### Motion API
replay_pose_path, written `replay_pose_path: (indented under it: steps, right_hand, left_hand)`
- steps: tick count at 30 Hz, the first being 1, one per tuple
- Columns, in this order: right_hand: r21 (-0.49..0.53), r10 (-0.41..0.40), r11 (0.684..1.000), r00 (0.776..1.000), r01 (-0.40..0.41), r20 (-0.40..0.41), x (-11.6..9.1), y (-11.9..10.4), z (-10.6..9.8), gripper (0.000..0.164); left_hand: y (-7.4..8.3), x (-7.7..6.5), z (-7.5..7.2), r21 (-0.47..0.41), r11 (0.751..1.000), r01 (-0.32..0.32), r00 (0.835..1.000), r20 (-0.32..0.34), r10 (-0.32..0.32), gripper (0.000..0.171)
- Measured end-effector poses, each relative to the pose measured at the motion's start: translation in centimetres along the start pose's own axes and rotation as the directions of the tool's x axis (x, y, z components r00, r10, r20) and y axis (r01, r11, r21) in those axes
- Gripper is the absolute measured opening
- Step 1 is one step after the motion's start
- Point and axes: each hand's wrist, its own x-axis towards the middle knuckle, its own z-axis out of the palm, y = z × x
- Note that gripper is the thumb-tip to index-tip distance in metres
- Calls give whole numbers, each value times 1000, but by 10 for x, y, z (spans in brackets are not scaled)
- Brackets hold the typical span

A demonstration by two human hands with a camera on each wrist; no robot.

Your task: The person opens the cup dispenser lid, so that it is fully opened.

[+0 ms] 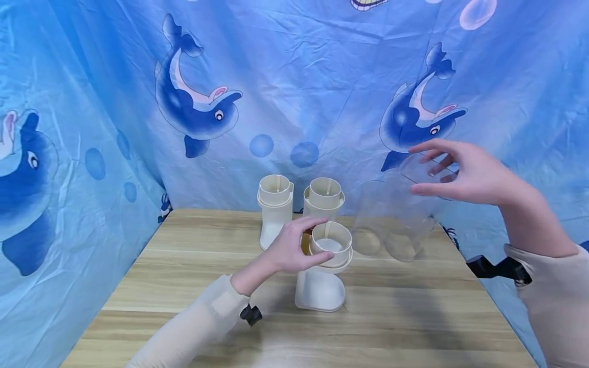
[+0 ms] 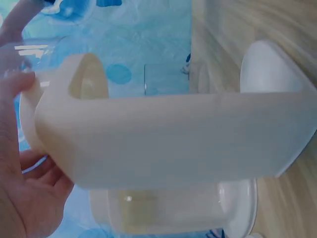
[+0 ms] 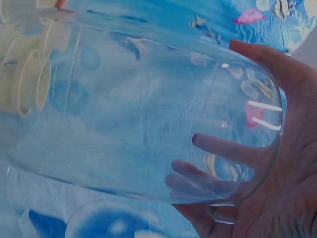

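A cream plastic dispenser base (image 1: 320, 289), with a round collar on top and a scooped foot, stands upright on the table. My left hand (image 1: 294, 245) grips its collar, thumb on the near side and fingers curled around the far side. My right hand (image 1: 474, 174) is raised at the right, above table height. In the right wrist view it holds a clear plastic container (image 3: 133, 114) by its rounded closed end, fingers spread around the wall. The container's wide end points toward the cream bases.
Two more cream bases (image 1: 276, 214) stand behind the gripped one, near the back edge. Clear containers (image 1: 368, 240) stand to their right, hard to make out against the blue dolphin curtain (image 1: 294, 76). The wooden table (image 1: 184, 306) extends toward the front.
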Motion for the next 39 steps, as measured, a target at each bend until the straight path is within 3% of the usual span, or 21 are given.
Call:
replay_pose_path:
  steps: [6, 12, 15, 20, 25, 27, 34, 39]
  right_hand:
    - [-61, 113, 991, 993, -115, -33, -5, 23, -3, 76]
    - [-108, 230, 967, 973, -232, -28, -3, 43, -7, 89]
    - [-122, 277, 952, 960, -280, -44, -3, 54, -8, 94]
    - [-138, 326, 931, 940, -338, -103, -2, 68, -7, 98]
    - [-129, 372, 912, 917, -390, -142, 0, 82, -6, 102]
    - [-125, 391, 903, 908, -410, -151, 0, 87, -5, 104]
    - [-117, 433, 883, 885, -455, -171, 2, 100, -3, 111]
    - [-93, 463, 871, 868, -483, -179, 4, 110, -3, 115]
  left_hand:
    - [3, 2, -10, -43, 999, -32, 996, 84, 35, 67]
    - [22, 3, -4, 159, 984, 83, 993, 65, -94, 76]
    - [26, 3, -2, 209, 972, 105, 991, 64, -120, 73]
    - [25, 2, -8, 195, 980, 40, 990, 123, -65, 68]
    - [26, 1, -15, 144, 989, -13, 976, 216, -18, 69]
    - [29, 0, -14, 157, 987, -20, 979, 206, -13, 67]
    - [39, -3, -8, 285, 959, -9, 997, 72, -12, 57]
    - [40, -4, -14, 260, 965, 7, 993, 112, -37, 55]
